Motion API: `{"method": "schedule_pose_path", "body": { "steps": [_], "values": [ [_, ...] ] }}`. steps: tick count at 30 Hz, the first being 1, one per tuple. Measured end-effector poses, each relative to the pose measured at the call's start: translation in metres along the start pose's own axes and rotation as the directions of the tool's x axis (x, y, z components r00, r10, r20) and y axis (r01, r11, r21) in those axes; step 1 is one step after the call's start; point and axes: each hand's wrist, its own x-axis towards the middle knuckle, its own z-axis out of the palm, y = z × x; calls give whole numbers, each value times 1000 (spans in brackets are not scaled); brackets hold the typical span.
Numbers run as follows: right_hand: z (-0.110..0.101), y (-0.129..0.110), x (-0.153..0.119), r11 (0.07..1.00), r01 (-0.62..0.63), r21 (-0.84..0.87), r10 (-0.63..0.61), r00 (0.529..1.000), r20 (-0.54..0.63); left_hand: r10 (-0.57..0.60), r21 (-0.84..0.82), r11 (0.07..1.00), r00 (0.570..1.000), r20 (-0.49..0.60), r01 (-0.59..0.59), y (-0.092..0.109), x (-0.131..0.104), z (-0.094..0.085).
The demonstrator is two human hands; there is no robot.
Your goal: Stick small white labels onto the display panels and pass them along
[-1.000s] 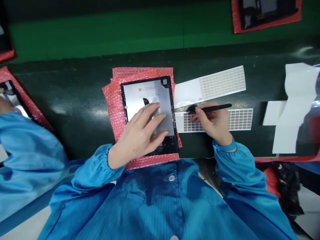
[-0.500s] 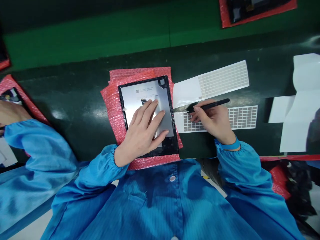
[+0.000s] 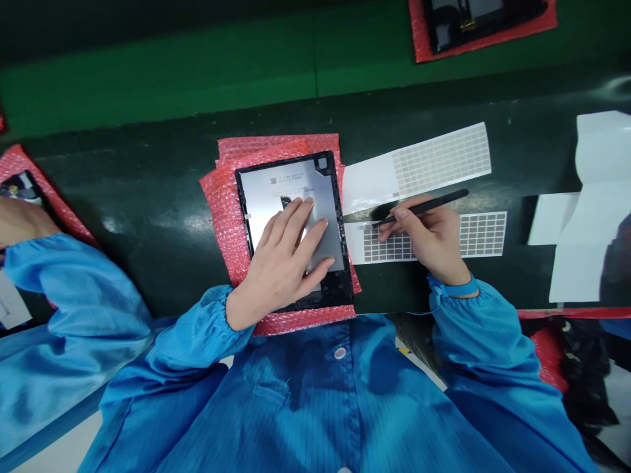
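Note:
A black-framed tablet panel (image 3: 325, 197) with a silvery back lies on red bubble wrap (image 3: 221, 217). My left hand (image 3: 283, 259) rests flat on the panel, fingers spread. My right hand (image 3: 434, 236) pinches a black pen-like tool (image 3: 434, 201), its tip pointing down-left at the near end of a white sheet with a grid of grey labels (image 3: 483, 234). That sheet lies right of the panel, partly under my right hand. Above it, a second sheet with paler labels (image 3: 444, 156) slants up to the right.
Another person's hand (image 3: 24, 220) and blue sleeve are at the far left, beside a device on red wrap. A second device on red wrap (image 3: 421, 39) lies at the top right. White papers (image 3: 582, 263) lie on the right of the dark table (image 3: 162, 177).
My right hand and the tool have moved slightly right, the tip shifting a little along the label sheet. My left hand stays on the panel.

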Motion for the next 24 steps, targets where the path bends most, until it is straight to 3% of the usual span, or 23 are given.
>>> {"method": "schedule_pose_path", "body": {
  "steps": [5,13,24],
  "values": [
    [4,-15,15,999,15,33,-16,999,27,-29,1,1000,999,38,29,5,4,-6],
    [38,-35,57,994,9,105,-30,980,198,-118,49,992,993,19,117,20,13,-6],
    [37,-32,54,996,-14,84,-4,977,212,-163,21,986,986,14,163,24,17,-2]
  ]
}}
